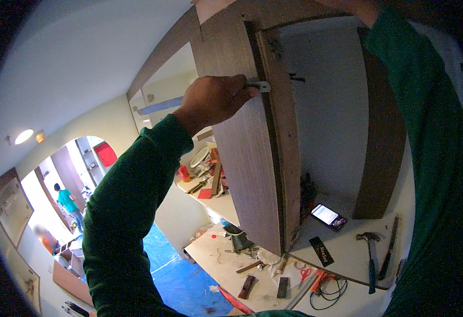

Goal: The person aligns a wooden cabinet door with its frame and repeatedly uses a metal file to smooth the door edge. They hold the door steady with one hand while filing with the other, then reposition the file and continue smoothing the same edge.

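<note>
My left hand [213, 101] is raised in front of a tall wood-grain cabinet panel [236, 153], its fingers closed on a small flat tool [263, 86]. The tool's pale, rounded end reaches the panel's dark front edge; the rest lies hidden in my grip, so its exact kind does not show. Beside that edge runs a brown upright board [284, 132]. High at the upper right, my right hand [364, 9] reaches toward the top of the cabinet frame [300, 10]. Only its wrist side shows, and its fingers are hidden.
On the white counter lie a lit phone [328, 216], a hammer [370, 259], a dark bar [390, 247], a black packet [321, 250], red scissors [305, 273] and an orange corded tool [322, 278]. Blue sheeting [176, 274] covers the floor. Two people [68, 203] are far left.
</note>
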The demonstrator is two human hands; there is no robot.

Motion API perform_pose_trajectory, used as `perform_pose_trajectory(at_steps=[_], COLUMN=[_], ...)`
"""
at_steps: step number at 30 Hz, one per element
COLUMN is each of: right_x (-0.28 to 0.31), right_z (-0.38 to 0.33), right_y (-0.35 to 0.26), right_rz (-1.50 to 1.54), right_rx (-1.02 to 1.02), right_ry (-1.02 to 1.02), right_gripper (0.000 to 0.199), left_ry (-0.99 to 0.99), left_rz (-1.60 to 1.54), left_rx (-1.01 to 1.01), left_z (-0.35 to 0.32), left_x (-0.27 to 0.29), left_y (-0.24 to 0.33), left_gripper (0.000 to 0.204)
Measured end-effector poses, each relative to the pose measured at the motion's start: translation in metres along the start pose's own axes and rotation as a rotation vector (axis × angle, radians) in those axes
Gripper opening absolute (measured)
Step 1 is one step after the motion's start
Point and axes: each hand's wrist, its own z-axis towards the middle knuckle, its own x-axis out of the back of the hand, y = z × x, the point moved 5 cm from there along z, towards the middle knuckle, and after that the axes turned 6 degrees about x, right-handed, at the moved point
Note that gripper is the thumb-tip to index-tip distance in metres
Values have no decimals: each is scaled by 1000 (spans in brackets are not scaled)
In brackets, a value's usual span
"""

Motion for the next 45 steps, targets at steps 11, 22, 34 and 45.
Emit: perform_pose_trajectory(at_steps=[11, 22, 34, 45], right_x=[-12, -10, -14, -12], right_z=[0, 3, 2, 2], right_y=[-4, -14, -12, -26], right_rz=[112, 27, -17, -88], right_rx=[82, 64, 89, -31], right_ry=[17, -111, -66, -50], right_gripper=[33, 39, 39, 34], left_ry=[405, 532, 485, 555], left_rz=[-124, -78, -104, -51], left_rx=[-202, -359, -231, -75], left_z=[-6, -22, 14, 56], left_x=[-14, -34, -8, 32], left_y=[-6, 4, -19, -60], left_gripper=[30, 32, 31, 35])
